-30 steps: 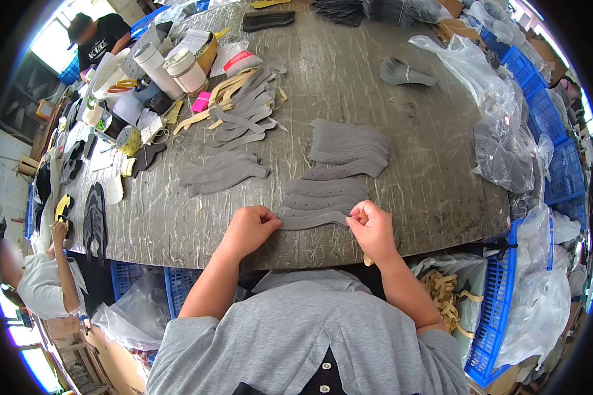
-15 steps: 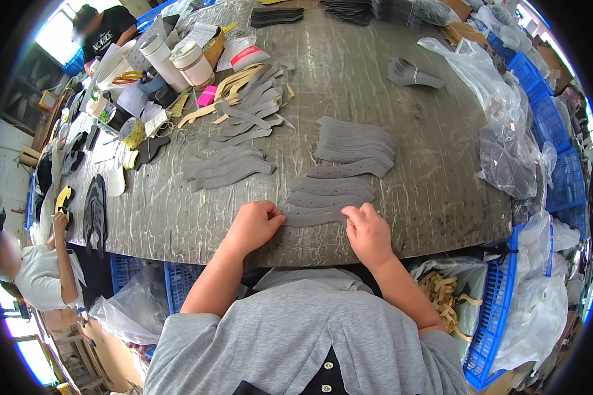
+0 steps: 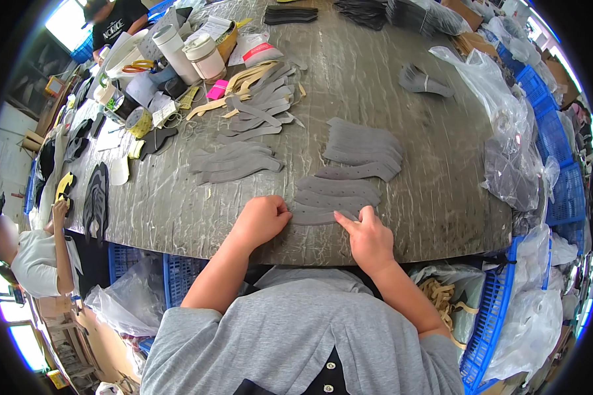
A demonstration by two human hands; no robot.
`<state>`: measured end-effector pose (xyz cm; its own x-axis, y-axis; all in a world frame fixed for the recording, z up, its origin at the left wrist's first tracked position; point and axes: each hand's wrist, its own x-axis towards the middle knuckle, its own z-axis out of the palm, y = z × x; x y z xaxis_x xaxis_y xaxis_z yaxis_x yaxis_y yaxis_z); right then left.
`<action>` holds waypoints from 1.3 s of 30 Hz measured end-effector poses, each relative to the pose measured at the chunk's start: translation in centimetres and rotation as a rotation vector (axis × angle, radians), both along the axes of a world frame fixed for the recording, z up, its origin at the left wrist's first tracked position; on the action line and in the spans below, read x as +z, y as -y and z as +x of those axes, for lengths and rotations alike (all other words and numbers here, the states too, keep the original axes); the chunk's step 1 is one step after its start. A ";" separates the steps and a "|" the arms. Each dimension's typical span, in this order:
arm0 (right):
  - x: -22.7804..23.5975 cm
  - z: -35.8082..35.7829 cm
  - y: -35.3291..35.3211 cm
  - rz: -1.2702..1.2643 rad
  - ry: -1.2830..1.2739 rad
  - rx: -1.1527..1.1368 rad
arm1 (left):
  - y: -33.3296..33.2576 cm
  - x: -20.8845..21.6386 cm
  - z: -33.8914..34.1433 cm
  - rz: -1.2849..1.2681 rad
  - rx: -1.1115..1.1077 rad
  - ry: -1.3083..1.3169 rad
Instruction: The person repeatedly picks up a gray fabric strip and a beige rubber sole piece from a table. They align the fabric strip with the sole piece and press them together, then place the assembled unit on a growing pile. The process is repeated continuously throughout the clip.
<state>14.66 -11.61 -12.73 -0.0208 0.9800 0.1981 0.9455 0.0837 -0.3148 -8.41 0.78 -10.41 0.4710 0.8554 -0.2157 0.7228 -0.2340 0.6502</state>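
Observation:
Directly in front of me is a row of overlapping grey wavy cut pieces (image 3: pixel 336 192) with small punched holes, lying flat on the table. At the left end of the nearest grey cut piece (image 3: pixel 313 216), my left hand (image 3: pixel 263 220) is closed, its fingertips pinched at the edge. My right hand (image 3: pixel 370 238) has its index finger stretched out, the tip touching the right part of that same piece; its other fingers are bent. Just beyond lies a thicker fanned stack of grey pieces (image 3: pixel 364 143). Another overlapped group of grey pieces (image 3: pixel 234 162) lies to the left.
Loose grey and tan strips (image 3: pixel 260 99) lie far left, beside white jars (image 3: pixel 204 58), tape and scissors (image 3: pixel 138 66). A tied grey bundle (image 3: pixel 425 81) is at the far right. Plastic bags (image 3: pixel 507 158) and blue crates (image 3: pixel 553 131) line the right edge. A co-worker (image 3: pixel 36 257) is at left.
My right hand has gone from a pinch to a stretched index finger and shifted slightly left along the nearest piece. The view has moved slightly. My left hand stays at the piece's left end.

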 end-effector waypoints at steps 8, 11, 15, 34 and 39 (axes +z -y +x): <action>-0.4 1.9 0.8 0.156 -0.298 -0.137 | -0.2 -0.7 -1.9 0.119 0.060 0.198; 1.0 2.4 0.5 0.149 -0.351 -0.227 | -2.0 1.6 -4.8 -0.090 0.279 0.224; 0.8 2.4 -0.4 0.107 -0.245 -0.091 | -6.0 2.9 -8.9 0.129 0.440 0.097; 6.1 -2.9 -1.4 0.004 -0.989 0.173 | 3.3 5.3 5.7 0.548 -0.480 0.354; 6.3 -3.0 -1.1 -0.031 -0.966 0.167 | 3.4 5.3 5.3 0.545 -0.503 0.362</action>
